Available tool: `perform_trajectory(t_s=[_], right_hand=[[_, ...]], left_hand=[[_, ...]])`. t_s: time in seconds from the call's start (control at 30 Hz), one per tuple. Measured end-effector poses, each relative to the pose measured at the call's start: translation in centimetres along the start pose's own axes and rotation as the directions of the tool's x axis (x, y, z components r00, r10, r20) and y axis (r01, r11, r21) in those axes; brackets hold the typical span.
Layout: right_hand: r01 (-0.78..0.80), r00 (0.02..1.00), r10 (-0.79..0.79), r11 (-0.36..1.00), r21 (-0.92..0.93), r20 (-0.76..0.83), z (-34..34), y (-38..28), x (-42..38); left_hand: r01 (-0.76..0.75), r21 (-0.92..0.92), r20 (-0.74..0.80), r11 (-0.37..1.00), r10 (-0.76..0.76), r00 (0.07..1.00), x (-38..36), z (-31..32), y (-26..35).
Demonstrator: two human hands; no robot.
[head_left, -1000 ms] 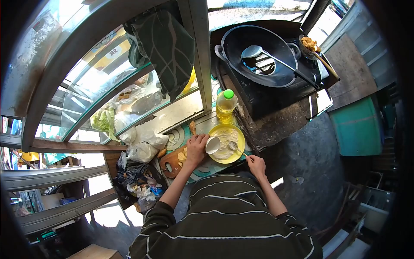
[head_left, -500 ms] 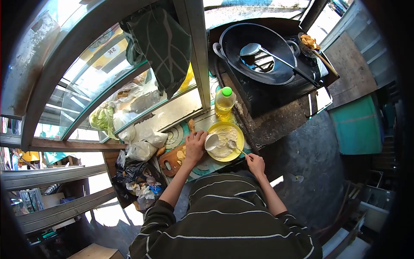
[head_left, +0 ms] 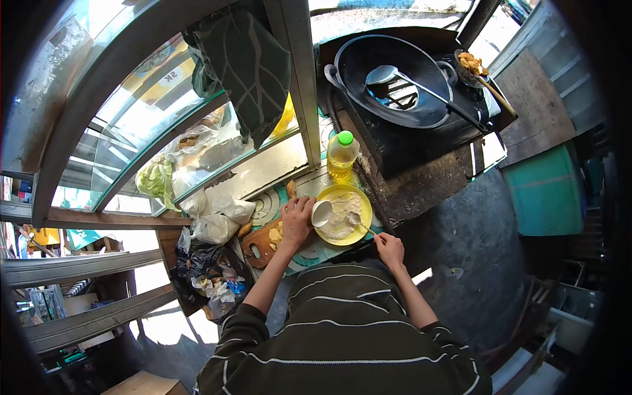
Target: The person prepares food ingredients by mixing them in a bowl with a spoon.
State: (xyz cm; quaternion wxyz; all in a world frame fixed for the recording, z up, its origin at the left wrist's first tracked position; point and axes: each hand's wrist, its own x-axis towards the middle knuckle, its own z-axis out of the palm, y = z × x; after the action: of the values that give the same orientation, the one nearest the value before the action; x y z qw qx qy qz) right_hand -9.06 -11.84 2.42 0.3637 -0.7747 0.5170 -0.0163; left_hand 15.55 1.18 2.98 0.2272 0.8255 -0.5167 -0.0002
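Note:
A yellow bowl (head_left: pixel 366 225) holds a pale, creamy batter (head_left: pixel 343 205). My left hand (head_left: pixel 297 219) is closed around a small white cup (head_left: pixel 322 214), which tilts over the bowl's left side. With my right hand (head_left: pixel 389 249) I grip the handle of a spoon (head_left: pixel 355 220), whose head lies in the batter at the right. Under and beside my left wrist is a wooden cutting board (head_left: pixel 261 247) with pale slices on it. An oil bottle (head_left: pixel 342 157) with a green cap stands just behind the bowl.
A black wok (head_left: pixel 355 56) with a ladle (head_left: pixel 421 87) in it sits on the stove at the back right. Left stand a glass display case (head_left: pixel 125 141), plastic bags (head_left: pixel 217 227) and a black bag of rubbish (head_left: pixel 210 276). A hose (head_left: pixel 368 187) runs behind the bowl.
The white cup has turned slightly so more of its inside shows. Both hands stay in nearly the same place, and the spoon has barely shifted.

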Motion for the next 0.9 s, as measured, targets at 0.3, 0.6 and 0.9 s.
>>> perform_trajectory(t_s=[0.3,0.6,0.9], right_hand=[[0.027,0.997,-0.029,0.999,-0.028,-0.078,0.5,-1.2,1.8],[0.164,0.985,-0.144,0.953,-0.255,0.093,1.8,-3.4,2.0],[0.094,0.996,-0.090,0.970,-0.223,0.027,2.2,-3.8,3.1]], left_hand=[[0.174,-0.454,-0.204,0.874,-0.292,0.935,1.1,1.2,-2.5],[0.386,-0.498,-0.411,0.777,-0.603,0.684,7.9,2.1,-12.1],[0.399,-0.607,-0.344,0.687,-0.680,0.648,7.7,3.4,-14.6]])
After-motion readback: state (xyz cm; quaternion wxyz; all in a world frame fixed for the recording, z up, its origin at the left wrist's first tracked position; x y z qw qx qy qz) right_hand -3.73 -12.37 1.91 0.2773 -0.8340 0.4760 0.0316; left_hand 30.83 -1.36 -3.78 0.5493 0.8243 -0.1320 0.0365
